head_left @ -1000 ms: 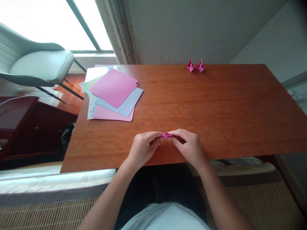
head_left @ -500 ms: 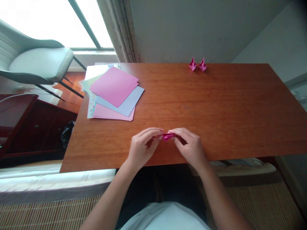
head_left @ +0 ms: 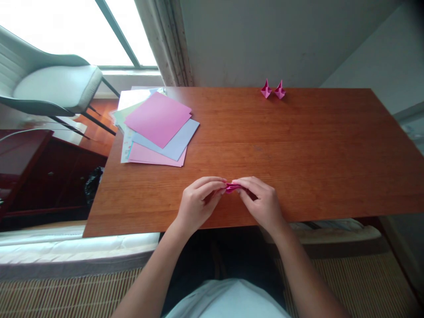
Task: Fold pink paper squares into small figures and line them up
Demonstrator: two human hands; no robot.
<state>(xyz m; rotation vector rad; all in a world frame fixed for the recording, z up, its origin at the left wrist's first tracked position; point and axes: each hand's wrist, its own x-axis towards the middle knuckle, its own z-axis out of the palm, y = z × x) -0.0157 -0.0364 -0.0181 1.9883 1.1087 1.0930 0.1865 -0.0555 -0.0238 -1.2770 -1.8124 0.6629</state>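
Note:
Between my hands, just above the front part of the wooden table [head_left: 298, 150], is a small folded piece of pink paper [head_left: 232, 188]. My left hand [head_left: 200, 198] pinches its left end between thumb and fingers. At its right end, my right hand [head_left: 261, 198] grips it in the same way. Fingertips cover both ends, so only the middle folds show. Two finished-looking pink origami figures [head_left: 266, 89] with pointed tops stand side by side at the table's far edge.
Left on the table lies a loose pile of pink, blue and pale paper sheets [head_left: 159, 119]. A light chair [head_left: 56, 86] stands by the window, beyond the table's left edge. A curtain [head_left: 168, 39] hangs behind. Below the front edge is a slatted mat [head_left: 66, 291].
My left fingers have shifted slightly right along the folded pink paper, covering more of it. The paper's visible middle looks flatter. My right hand has hardly moved.

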